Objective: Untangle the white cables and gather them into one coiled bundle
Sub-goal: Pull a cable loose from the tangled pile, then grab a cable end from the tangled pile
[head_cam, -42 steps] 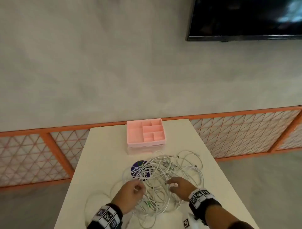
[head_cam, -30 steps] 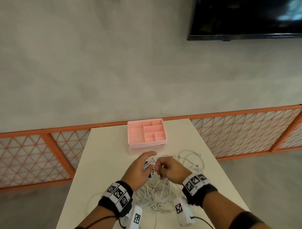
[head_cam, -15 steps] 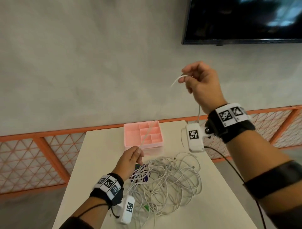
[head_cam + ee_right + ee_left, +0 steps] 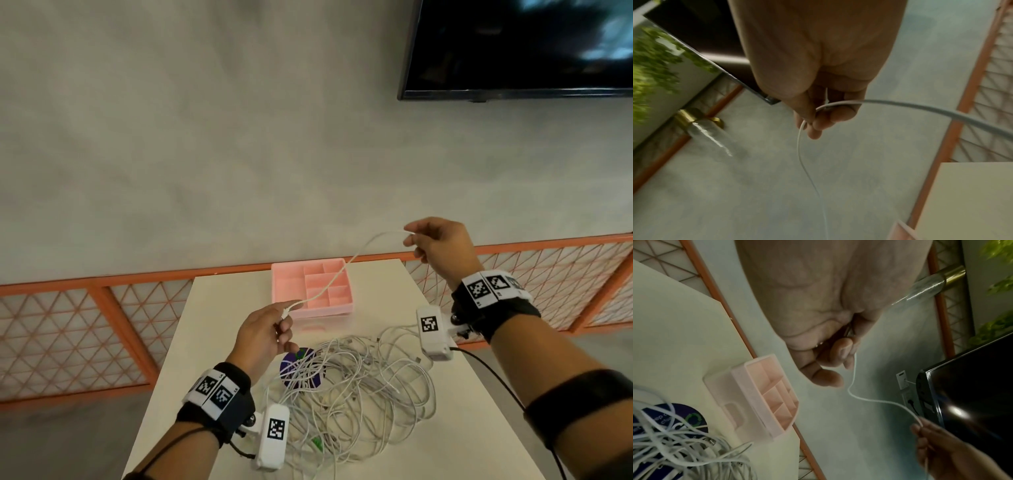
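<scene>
1. The right hand (image 4: 442, 248) pinches one cable (image 4: 337, 274) between thumb and fingers (image 4: 835, 116), raised above the desk's (image 4: 219, 308) far end.
2. The left hand (image 4: 262, 334), lower and nearer, pinches the same cable close to its plug.
3. Between them the cable sags over the pink tray (image 4: 289, 291) (not touching it, as far as I can tell).
4. The other cables lie in a pile (image 4: 359, 394) on the desk, over a purple disc (image 4: 291, 365).
5. Risks, as I judge them: a thin cable can slip from so light a pinch; if its tail is caught in the pile, pulling could tighten knots or drag loops off the desk.
</scene>
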The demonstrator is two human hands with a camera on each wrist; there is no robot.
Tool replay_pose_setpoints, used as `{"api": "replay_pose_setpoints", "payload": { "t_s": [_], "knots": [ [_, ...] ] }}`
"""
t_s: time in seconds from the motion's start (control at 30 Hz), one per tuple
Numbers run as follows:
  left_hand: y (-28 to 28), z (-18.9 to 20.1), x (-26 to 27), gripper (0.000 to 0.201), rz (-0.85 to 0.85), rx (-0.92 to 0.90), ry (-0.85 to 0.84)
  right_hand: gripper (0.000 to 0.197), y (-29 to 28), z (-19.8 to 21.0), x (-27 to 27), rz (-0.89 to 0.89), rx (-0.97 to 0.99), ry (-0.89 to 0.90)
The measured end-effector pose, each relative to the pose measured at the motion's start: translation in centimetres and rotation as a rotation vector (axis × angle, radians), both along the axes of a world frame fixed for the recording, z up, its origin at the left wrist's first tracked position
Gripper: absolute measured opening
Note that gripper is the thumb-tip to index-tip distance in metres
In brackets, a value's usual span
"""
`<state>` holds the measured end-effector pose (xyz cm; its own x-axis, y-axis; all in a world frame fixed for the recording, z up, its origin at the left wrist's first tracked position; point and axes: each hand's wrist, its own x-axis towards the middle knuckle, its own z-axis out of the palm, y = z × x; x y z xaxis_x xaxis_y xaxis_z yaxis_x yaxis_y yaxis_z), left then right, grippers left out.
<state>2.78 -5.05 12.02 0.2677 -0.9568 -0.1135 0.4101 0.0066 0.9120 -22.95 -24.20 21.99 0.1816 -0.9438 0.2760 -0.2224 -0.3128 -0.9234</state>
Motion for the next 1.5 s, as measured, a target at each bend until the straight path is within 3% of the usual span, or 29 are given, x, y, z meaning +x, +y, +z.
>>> {"api": "replay_pose_setpoints", "payload": {
  "t_s": [0.13, 0.3, 0.5, 0.67, 0.77, 0.87, 1.0, 1.17, 1.27, 1.33, 1.5],
  "knots": [
    [0.4, -0.7, 0.4, 0.026, 0.084, -0.013, -0.131, 0.024, -1.4, -2.8, -2.3, -0.1, 0.045, 0.105],
    [0.7, -1.8, 1.1, 0.014, 0.243, 0.006, -0.22, 0.014, -1.8, -4.5, -4.6, -0.143, 0.039, 0.373],
    [-0.2, -1.5, -0.4, 0.011, 0.248, -0.002, -0.315, 0.014, 0.1, -6.0, -3.1, 0.064, 0.092, 0.847],
    [-1.2, -1.0, -2.9, 0.012, 0.186, -0.03, -0.392, 0.027, 5.6, -5.7, 3.6, 0.443, -0.047, 0.616],
    [-1.4, -1.0, -3.7, 0.01, 0.174, -0.05, -0.372, 0.021, 7.9, -6.9, 7.0, 0.608, -0.05, 0.503],
    [-1.2, -1.3, -3.6, 0.004, 0.233, -0.044, -0.383, 0.018, 8.8, -8.0, 8.4, 0.617, 0.067, 0.31],
    [-1.1, -1.6, -3.9, 0.014, 0.391, 0.018, -0.404, 0.021, 10.0, -8.8, 9.2, 0.594, 0.179, 0.201],
    [-1.3, -1.8, -3.4, 0.023, 0.474, 0.079, -0.285, 0.021, 11.1, -10.4, 9.4, 0.564, 0.068, 0.311],
    [-0.7, -0.4, -2.2, 0.021, 0.484, 0.009, 0.065, 0.024, 10.7, -12.4, 7.1, 0.566, 0.032, 0.479],
    [-0.6, 0.3, -1.0, 0.022, 0.492, 0.001, 0.179, 0.026, 9.8, -14.3, 4.5, 0.556, 0.046, 0.586],
    [-0.3, -0.6, 1.5, 0.026, 0.522, 0.022, 0.127, 0.023, 5.7, -18.1, -3.9, 0.407, 0.167, 0.814]
  ]
}}
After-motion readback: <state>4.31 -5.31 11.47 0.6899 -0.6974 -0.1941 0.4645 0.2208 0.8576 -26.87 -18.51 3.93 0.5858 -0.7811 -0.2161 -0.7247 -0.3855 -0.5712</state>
